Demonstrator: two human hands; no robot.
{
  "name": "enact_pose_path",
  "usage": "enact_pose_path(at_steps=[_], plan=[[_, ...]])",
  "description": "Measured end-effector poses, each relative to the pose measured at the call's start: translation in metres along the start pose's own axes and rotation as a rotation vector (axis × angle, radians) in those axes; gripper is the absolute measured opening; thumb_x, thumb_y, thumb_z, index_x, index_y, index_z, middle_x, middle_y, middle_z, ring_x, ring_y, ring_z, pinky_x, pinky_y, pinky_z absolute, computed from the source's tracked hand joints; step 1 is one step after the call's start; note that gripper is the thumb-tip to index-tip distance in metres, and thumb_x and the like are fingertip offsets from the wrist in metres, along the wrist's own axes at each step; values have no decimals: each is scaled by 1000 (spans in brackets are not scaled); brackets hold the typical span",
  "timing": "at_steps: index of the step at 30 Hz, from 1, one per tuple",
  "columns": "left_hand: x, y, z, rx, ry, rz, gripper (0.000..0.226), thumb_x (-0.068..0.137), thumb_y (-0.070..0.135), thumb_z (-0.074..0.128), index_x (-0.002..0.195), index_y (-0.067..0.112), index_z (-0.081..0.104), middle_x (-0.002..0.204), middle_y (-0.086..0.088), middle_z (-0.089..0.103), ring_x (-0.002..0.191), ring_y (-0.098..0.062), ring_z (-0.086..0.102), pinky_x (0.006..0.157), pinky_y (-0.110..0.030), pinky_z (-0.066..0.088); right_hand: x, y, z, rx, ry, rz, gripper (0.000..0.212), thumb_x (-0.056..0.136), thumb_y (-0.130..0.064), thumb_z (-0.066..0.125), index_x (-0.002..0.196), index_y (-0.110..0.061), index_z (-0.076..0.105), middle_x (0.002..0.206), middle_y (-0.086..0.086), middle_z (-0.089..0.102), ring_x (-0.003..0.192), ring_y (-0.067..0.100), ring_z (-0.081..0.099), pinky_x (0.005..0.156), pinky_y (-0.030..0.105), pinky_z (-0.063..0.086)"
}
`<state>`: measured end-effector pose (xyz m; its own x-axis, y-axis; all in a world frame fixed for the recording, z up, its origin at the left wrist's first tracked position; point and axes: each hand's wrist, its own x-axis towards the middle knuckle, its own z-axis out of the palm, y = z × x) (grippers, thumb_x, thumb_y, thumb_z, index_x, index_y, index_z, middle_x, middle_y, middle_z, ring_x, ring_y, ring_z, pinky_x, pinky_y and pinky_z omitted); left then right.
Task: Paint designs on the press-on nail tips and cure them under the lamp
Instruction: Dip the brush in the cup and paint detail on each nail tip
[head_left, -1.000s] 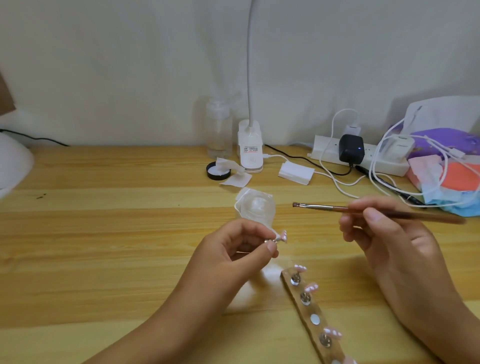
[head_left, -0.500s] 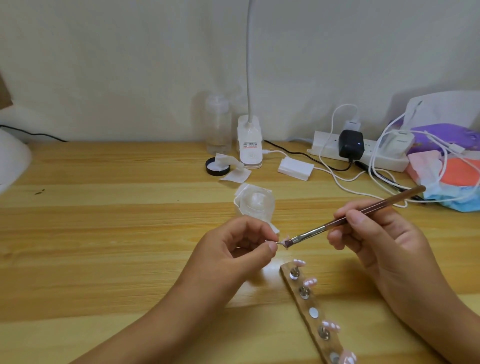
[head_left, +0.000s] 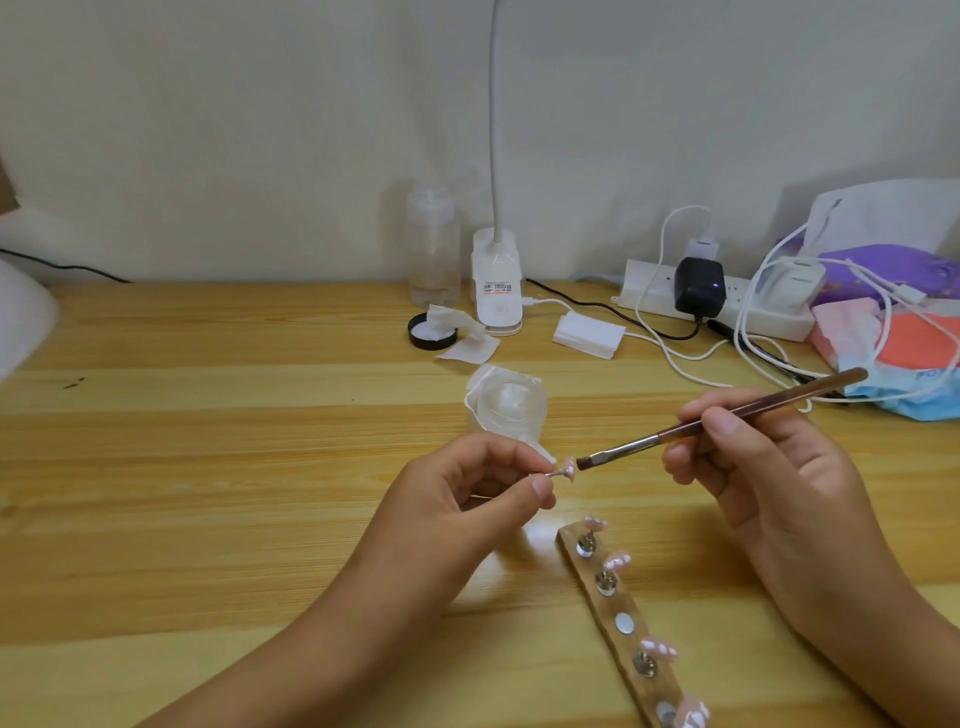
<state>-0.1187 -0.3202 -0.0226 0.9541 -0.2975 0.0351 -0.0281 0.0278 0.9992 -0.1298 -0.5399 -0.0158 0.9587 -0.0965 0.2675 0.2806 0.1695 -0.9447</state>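
My left hand (head_left: 467, 493) pinches a small metal pin stand that carries a pink nail tip (head_left: 569, 468) at its end. My right hand (head_left: 753, 467) grips a brown-handled flat brush (head_left: 727, 415), and its bristles sit a short gap to the right of that tip. A wooden strip holder (head_left: 626, 629) lies on the table below, with several pink nail tips on metal stands and one bare magnet in the middle. The white gooseneck lamp (head_left: 496, 291) stands at the back of the table.
A small clear jar in crumpled wrap (head_left: 506, 402) sits just behind my left hand. At the back are a clear bottle (head_left: 434, 249), a black lid with wipes (head_left: 431, 332), a power strip (head_left: 722, 299) with tangled cables, and a pile of packets (head_left: 904, 338) at right.
The brush swung from level down toward the nail tip and touched it half a second ago. Now its bristles are a little to the right of the tip. My left hand stayed put.
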Motion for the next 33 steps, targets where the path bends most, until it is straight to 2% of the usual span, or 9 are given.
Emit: enact_pose_path(at_steps=[6, 8, 11, 14, 18, 21, 26, 30, 33], plan=[[0, 0, 0, 0, -8, -1, 7, 80, 23, 74, 83, 29, 74, 78, 5, 73, 78, -4, 67, 69, -11, 47, -1, 0, 1, -1, -45, 7, 38, 67, -54, 82, 89, -23, 75, 72, 5, 69, 70, 15, 66, 69, 21, 55], [0, 0, 0, 7, -9, -2, 8, 75, 27, 72, 83, 29, 74, 78, 5, 73, 77, -4, 67, 69, -12, 47, -2, 0, 2, -22, -45, 2, 33, 71, -50, 79, 88, -22, 74, 72, 8, 69, 70, 16, 66, 69, 21, 55], [0, -2, -1, 16, -12, -3, 7, 81, 21, 76, 84, 28, 74, 79, 4, 74, 79, -6, 68, 72, -13, 49, -1, 1, 4, -85, 5, -8, 19, 75, -37, 69, 85, -22, 74, 71, 11, 70, 69, 17, 66, 69, 21, 55], [-1, 0, 0, 12, -5, -8, 5, 82, 27, 77, 84, 29, 74, 80, 3, 74, 79, -7, 69, 73, -14, 50, 0, 2, 4, -125, 23, -20, 18, 76, -34, 66, 87, -23, 75, 76, 10, 72, 74, 17, 68, 71, 21, 55], [0, 1, 0, -34, 21, -2, 12, 88, 12, 66, 90, 21, 75, 80, -1, 76, 74, -5, 67, 68, -12, 48, 1, 3, -1, -84, 27, -55, 11, 90, -22, 65, 90, -26, 76, 83, 5, 72, 81, 16, 70, 76, 21, 55], [0, 3, 1, -72, 21, 4, 14, 92, 5, 60, 93, 13, 71, 77, -4, 75, 70, -5, 66, 65, -12, 48, 2, 4, -5, -63, 23, -68, 24, 88, -14, 54, 91, -25, 75, 85, 3, 72, 82, 17, 69, 76, 22, 55], [-1, 2, 2, -54, 9, -13, 19, 92, 3, 62, 80, 15, 71, 71, 2, 73, 64, -3, 65, 60, -12, 46, -2, 1, -1, -81, -52, -90, 27, 86, -11, 52, 89, -26, 74, 86, 4, 72, 85, 20, 69, 76, 24, 55], [-1, 2, 3, 10, -4, -8, 14, 78, 20, 64, 69, 29, 70, 65, 3, 69, 70, 3, 66, 57, -9, 44, -4, -2, 2, -94, -106, -96, 21, 84, -13, 57, 88, -26, 73, 87, 5, 72, 86, 21, 69, 77, 26, 55], [-1, 1, 2, 34, -3, 3, 15, 75, 23, 60, 67, 31, 70, 64, 8, 68, 63, -1, 63, 55, -9, 43, -5, -2, 2, -114, -130, -93, 21, 84, -13, 56, 88, -25, 73, 87, 7, 72, 86, 23, 68, 77, 26, 54]])
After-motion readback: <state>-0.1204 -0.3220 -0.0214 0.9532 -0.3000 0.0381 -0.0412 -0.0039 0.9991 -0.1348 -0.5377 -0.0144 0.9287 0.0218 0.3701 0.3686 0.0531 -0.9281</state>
